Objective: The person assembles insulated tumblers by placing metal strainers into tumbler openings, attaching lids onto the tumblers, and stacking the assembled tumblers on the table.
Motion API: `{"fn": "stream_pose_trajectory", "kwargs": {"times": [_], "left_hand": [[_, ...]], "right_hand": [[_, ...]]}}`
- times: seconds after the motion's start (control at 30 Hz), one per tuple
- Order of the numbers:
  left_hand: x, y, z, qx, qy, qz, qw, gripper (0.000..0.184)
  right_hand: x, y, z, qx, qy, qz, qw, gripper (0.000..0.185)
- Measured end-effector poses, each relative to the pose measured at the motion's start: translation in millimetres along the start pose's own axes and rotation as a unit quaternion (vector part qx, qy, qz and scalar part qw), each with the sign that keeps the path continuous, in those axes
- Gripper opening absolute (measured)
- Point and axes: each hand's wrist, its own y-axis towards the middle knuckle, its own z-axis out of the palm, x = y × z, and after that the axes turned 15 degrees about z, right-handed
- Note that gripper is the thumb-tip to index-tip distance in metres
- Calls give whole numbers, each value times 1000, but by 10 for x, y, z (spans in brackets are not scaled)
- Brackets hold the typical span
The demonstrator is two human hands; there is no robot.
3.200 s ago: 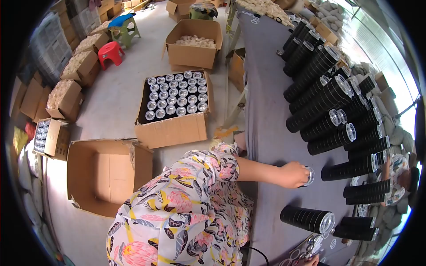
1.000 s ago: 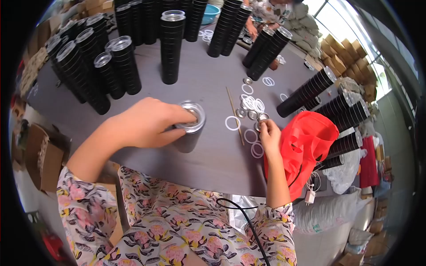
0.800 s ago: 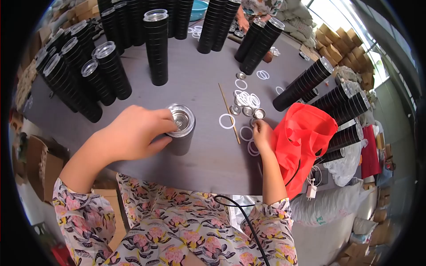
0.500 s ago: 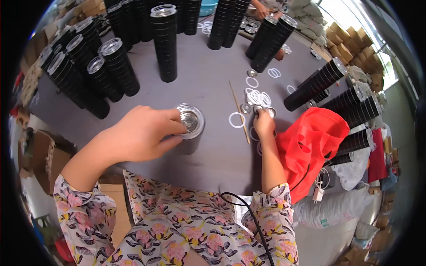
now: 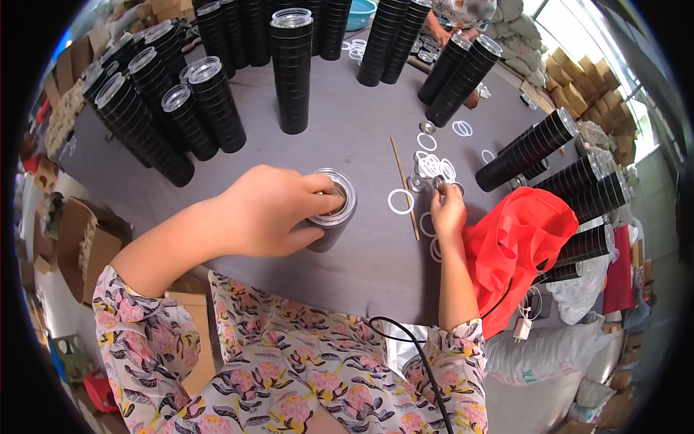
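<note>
My left hand is at a dark upright cylinder with a shiny, clear-looking rim. Its fingers dip into the open mouth and the thumb lies against the outer side; the fingertips are partly hidden. My right hand pinches a small round metal piece at the front of a pile of white rings. Another metal disc lies just left of those fingers. A loose white ring rests nearer my left hand, overlapping a thin wooden stick.
Tall black ringed stacks stand at the back and left, more lean at the right. A red cloth bag lies beside my right forearm on the grey table. Another person's hand shows at the far edge.
The fingers of my left hand have gone deeper into the cylinder's mouth. My right hand stays by the metal pieces. The whole view has shifted, so the table scene sits further right.
</note>
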Motion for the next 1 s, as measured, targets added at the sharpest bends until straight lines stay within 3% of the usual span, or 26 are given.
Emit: {"fn": "stream_pose_trajectory", "kwargs": {"times": [0.23, 0.33, 0.4, 0.5, 0.53, 0.63, 0.67, 0.77, 0.9, 1.0], "left_hand": [[-68, 39, 17, 0, -3, -21, 1000, 36], [34, -13, 42, -56, -100, -27, 993, 25], [90, -59, 49, -100, -215, -48, 970, 17], [180, -102, 162, -228, -329, -62, 915, 12], [218, -113, 221, -266, -369, -87, 886, 16], [150, -262, 206, -379, -502, -206, 750, 20], [170, -354, 261, -417, -528, -200, 713, 22], [286, -626, 483, -485, -461, -212, 712, 20], [409, -997, 745, -397, -154, -213, 879, 18], [329, -1090, 788, -315, -30, -239, 918, 16]], "right_hand": [[186, -52, -106, -12, 79, -17, 997, 12], [594, -146, -353, 101, 217, 87, 967, 11], [840, -280, -453, 203, 387, 113, 893, 9], [1348, -500, -867, 293, 523, 67, 797, 8], [1470, -557, -942, 301, 521, 60, 797, 8], [1619, -572, -963, 226, 375, -127, 890, 13], [1683, -583, -980, 244, 345, -160, 892, 13], [1802, -601, -971, 262, 256, -252, 896, 10], [1875, -538, -934, 231, 143, -345, 898, 9], [1920, -513, -979, 244, 98, -373, 890, 15]]}}
